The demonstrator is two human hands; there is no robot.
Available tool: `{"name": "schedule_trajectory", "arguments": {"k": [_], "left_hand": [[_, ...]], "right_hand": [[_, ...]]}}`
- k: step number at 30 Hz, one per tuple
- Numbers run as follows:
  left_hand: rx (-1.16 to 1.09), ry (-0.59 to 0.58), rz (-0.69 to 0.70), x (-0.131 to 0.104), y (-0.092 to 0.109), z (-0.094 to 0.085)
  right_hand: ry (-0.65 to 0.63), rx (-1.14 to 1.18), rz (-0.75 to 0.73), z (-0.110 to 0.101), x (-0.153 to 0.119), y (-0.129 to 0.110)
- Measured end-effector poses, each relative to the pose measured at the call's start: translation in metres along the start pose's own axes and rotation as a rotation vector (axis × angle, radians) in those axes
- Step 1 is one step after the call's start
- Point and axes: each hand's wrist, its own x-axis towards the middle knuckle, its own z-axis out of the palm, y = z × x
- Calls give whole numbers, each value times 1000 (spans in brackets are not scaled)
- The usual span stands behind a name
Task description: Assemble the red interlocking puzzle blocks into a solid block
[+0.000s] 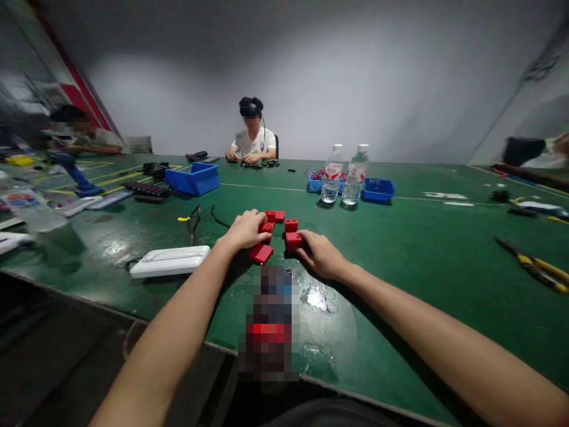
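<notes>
Just inside the near edge of the green tabletop (382,344), a pixelated patch hides whatever lies there. Beyond it, toward the left edge, lies a white case (171,261), and near the right edge are yellow-handled pliers (536,264). In the middle, a loose red block (261,254) lies just short of the left hand (242,231), whose thumb and fingers curve narrowly about another block. The right hand (326,255) touches a holed block (293,241) on its right side, thumb and forefinger little parted; I cannot tell whether either grip is firm. The blocks look light, stiff and fairly smooth, probably best pinched across opposite side faces. More red blocks (291,225) sit just beyond. Toward the far edge stand two bottles (332,176) and a blue bin (195,179); a co-worker (254,142) sits behind that edge.
</notes>
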Motion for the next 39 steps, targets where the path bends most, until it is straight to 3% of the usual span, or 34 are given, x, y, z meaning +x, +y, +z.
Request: {"name": "schedule_trajectory", "arguments": {"k": [3,7,11,19,26,33,39], "left_hand": [[-143,138,135,4,12,6],[-372,232,254,6,33,10],[-481,129,209,4,44,10],[-439,-118,213,8,28,22],[-446,-111,85,10,27,24],[-749,-73,26,14,21,37],[-757,-42,72,14,20,39]], "right_hand": [[4,2,-1,-1,0,1],[6,11,-17,-2,1,1],[20,15,-27,-1,2,2],[39,77,-40,1,1,5],[91,146,-101,-1,1,3],[93,72,-170,-2,1,1],[98,294,-126,-10,1,-4]]}}
